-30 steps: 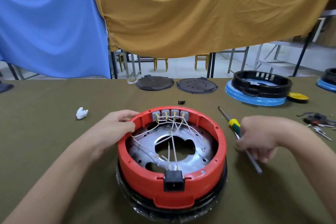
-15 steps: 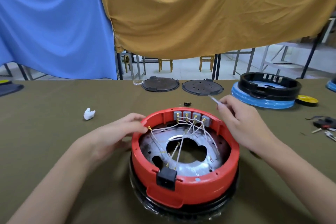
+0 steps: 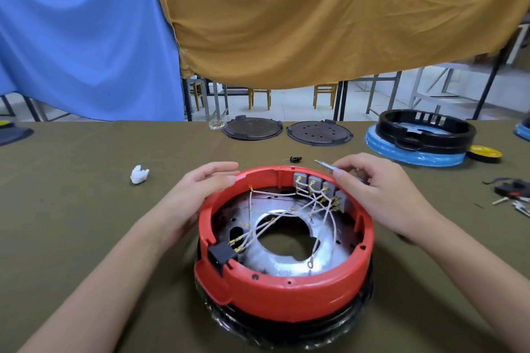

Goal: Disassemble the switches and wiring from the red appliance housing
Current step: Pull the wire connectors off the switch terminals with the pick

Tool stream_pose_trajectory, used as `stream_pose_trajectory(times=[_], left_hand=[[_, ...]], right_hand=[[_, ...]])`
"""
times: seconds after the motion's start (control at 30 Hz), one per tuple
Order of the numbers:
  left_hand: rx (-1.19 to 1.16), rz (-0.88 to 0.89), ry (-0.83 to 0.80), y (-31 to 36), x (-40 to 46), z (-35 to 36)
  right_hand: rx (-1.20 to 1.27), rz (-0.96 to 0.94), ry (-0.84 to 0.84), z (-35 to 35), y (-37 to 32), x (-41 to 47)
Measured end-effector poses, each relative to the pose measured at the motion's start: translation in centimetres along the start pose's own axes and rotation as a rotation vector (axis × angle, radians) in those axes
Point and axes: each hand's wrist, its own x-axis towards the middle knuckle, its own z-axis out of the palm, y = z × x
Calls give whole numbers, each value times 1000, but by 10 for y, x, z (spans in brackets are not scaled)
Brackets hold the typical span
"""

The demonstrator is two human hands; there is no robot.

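Far left of the table [image 3: 71, 209] there's a dark disc [image 3: 13, 133] at the edge, then a white wad [image 3: 139, 174] lying well left of the left hand [image 3: 198, 189].

Left hand: fingers straight-ish and relaxed, not curled round anything, fingertips resting on the far-left rim of the red housing [image 3: 286, 289]. Housing sits btwn both hands, open side up, on a black base [image 3: 286, 332] w/ plastic wrap, right in front of the person. Black socket [image 3: 219, 255] is in the near-left wall, below the left hand. Inside: metal plate [image 3: 286, 264] w/ a big centre hole, white wires [image 3: 286, 218] crossing over it from the socket up to four grey switches [image 3: 321, 186] on the far-right inner wall, just under the right hand's fingertips.

Right hand [image 3: 381, 195]: fingers curled, pinching a screwdriver [image 3: 324, 165]; metal tip sticks out left past the fingers, above the rim by the switches. Handle hidden in the hand.

Just beyond the tip, a small black part [image 3: 295, 158] on the cloth. Further back, two dark round lids [image 3: 286, 130] side by side. Right of the right hand: blue-and-black housing [image 3: 421, 137], yellow disc [image 3: 484, 152] touching it, then small loose parts [image 3: 513, 192] near the right edge, too blurry to ID. Blue cloth [image 3: 86, 37] and mustard cloth [image 3: 315, 14] hang behind.
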Motion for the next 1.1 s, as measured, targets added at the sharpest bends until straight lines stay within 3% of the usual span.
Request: stream_pose_trajectory(times=[0.2, 0.37, 0.43, 0.53, 0.73, 0.9, 1.0, 1.1], left_hand=[[144, 27, 4, 7, -7, 10], [599, 164, -92, 16, -19, 10], [666, 164, -121, 18, -22, 11], [691, 196, -80, 18, -19, 12], [734, 87, -127, 25, -22, -1], [744, 133, 23, 21, -23, 15], [592, 107, -20, 22, -25, 22], [584, 131, 2, 24, -26, 21]], right_hand=[[-3, 38, -40, -1, 0, -1], [53, 139, -2, -7, -2, 3], [39, 176, -41, -5, -5, 1], [-17, 180, -144, 1, -8, -3], [276, 156, -281, 4, -1, 21], [428, 144, -377, 11, 12, 32], [424, 136, -407, 11, 16, 38], [311, 101, -460, 11, 11, 50]])
